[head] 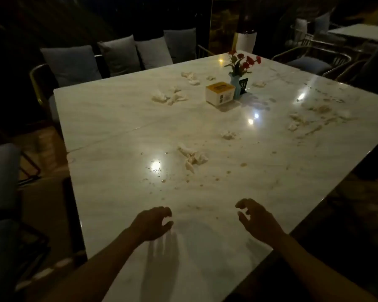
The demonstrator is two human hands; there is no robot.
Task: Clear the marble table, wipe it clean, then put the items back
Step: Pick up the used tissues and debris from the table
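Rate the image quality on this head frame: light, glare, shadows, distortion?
Head view: dim and warm, the surroundings nearly black. Bright lamp reflections glare on the marble table, strongest by the water drops. Left hand casts a soft finger shadow; right hand sits dark. The wide lens bows the table edges. The far tissue clumps look soft and grainy.

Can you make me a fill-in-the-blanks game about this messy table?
1. The flowers in the blue vase are ____.
2. The box beside the vase has a ____ top.
3. The left hand and right hand hover over the marble table holding ____.
4. The white crumpled things scattered on the table, like the one at, are ____.

Missing words: red; yellow; nothing; tissues
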